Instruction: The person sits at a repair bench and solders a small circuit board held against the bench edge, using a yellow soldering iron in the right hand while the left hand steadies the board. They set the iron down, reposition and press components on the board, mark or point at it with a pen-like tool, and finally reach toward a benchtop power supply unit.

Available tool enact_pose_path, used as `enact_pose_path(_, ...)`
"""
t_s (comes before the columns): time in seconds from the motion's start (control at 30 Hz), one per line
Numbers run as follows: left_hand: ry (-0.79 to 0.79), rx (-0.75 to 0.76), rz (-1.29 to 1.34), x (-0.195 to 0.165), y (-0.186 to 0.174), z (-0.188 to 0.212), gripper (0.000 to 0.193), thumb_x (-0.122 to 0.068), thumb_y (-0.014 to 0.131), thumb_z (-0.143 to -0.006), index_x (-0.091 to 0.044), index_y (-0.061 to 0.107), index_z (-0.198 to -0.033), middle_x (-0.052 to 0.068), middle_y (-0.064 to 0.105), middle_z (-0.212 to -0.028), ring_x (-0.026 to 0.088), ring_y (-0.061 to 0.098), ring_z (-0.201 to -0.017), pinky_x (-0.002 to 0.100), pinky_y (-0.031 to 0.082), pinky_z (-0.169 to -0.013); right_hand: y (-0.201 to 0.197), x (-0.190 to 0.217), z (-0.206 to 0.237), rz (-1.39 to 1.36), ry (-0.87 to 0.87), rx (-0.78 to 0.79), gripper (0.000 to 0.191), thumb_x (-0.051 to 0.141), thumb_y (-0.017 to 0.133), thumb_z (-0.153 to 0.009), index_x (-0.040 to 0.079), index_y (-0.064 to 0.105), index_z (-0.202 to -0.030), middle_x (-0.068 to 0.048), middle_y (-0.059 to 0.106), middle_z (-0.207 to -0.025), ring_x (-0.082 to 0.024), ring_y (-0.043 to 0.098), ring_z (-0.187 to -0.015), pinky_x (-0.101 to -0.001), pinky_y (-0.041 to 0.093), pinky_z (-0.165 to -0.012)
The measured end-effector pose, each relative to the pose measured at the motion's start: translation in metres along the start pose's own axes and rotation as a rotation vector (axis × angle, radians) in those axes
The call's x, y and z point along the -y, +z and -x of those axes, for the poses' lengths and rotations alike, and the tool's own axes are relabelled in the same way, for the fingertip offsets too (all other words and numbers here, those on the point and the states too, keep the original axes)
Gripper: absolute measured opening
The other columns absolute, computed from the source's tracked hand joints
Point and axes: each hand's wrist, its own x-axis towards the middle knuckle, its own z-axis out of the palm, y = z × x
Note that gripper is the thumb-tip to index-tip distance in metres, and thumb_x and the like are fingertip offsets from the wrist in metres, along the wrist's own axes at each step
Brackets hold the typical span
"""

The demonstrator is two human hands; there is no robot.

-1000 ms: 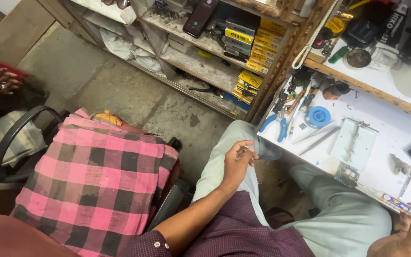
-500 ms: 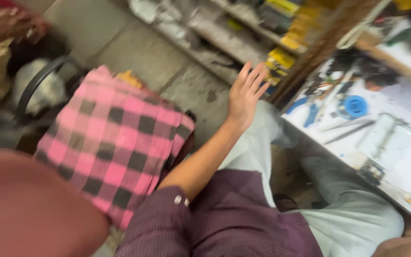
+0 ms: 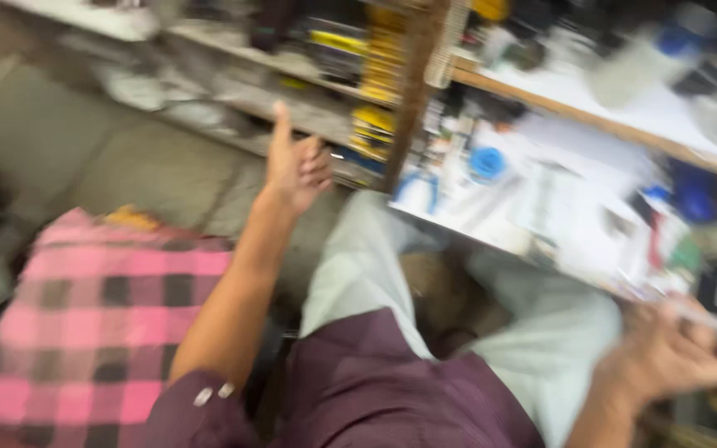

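My left hand (image 3: pixel 296 162) is lifted in the air over the floor, in front of the low shelves. Its index finger sticks up, the other fingers are half curled, and it holds nothing. My right hand (image 3: pixel 665 357) is at the lower right, by the near edge of the white worktable (image 3: pixel 574 224). A pale thin shape lies along its fingers, but the blur hides whether it grips it. My lap, in light grey trousers (image 3: pixel 367 265) and a maroon shirt (image 3: pixel 375 390), fills the bottom middle.
A pink and black checked cloth (image 3: pixel 101 307) covers a seat at my left. Shelves with yellow boxes (image 3: pixel 375 124) stand ahead beside a wooden post (image 3: pixel 412 99). Blurred tools and a blue round thing (image 3: pixel 487 162) lie on the worktable. Grey concrete floor (image 3: pixel 85 149) lies at left.
My left hand rose from my knee into the air and went from spread fingers to a raised index finger. The view swung and blurred. My right hand came further into view.
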Motion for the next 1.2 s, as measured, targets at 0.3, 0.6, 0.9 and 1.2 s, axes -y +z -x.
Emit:
enact_pose_path(0.3, -0.208, -0.055, -0.622, 0.246, 0.068, 0.028, 0.036, -0.039, 0.075, -0.094, -0.007, 0.067, -0.08, -0.004, 0.057, -0.064, 0.006, 0.05, -0.055, 0.024, 0.039, -0.051, -0.023, 0.01, 0.006, 0.336, -0.145, 0.191, 0.095, -0.014, 0.068, -0.113, 0.027, -0.002, -0.162, -0.019, 0.061, -0.131, -0.021, 0.065, -0.109, -0.0318, 0.055, -0.098)
enact_pose_path(0.6, 0.591, 0.074, -0.91, 0.281, 0.128, -0.019, 0.028, -0.017, 0.081, -0.089, -0.005, 0.069, -0.11, 0.003, 0.069, -0.075, 0.009, 0.063, -0.06, 0.025, 0.052, -0.056, -0.001, -0.03, -0.004, 0.306, -0.086, 0.236, 0.092, -0.016, 0.064, -0.113, 0.026, -0.003, -0.16, -0.02, 0.067, -0.122, -0.022, 0.069, -0.109, -0.0344, 0.059, -0.102)
enact_pose_path(0.9, 0.674, 0.056, -0.945, 0.283, 0.127, -0.048, 0.038, -0.014, 0.08, -0.09, -0.007, 0.068, -0.125, 0.003, 0.072, -0.075, 0.012, 0.064, -0.057, 0.027, 0.051, -0.056, 0.01, -0.057, -0.007, 0.317, -0.086, 0.268, 0.089, -0.015, 0.065, -0.114, 0.027, 0.0, -0.158, -0.02, 0.066, -0.123, -0.023, 0.066, -0.107, -0.0359, 0.06, -0.106)
enact_pose_path(1.2, 0.684, 0.096, -0.938, 0.282, 0.122, -0.053, 0.036, -0.011, 0.078, -0.092, -0.007, 0.068, -0.127, 0.003, 0.072, -0.079, 0.011, 0.067, -0.061, 0.026, 0.054, -0.058, 0.016, -0.068, -0.01, 0.37, -0.088, 0.305, 0.086, -0.015, 0.065, -0.113, 0.028, 0.004, -0.156, -0.023, 0.067, -0.121, -0.025, 0.07, -0.11, -0.0352, 0.061, -0.101)
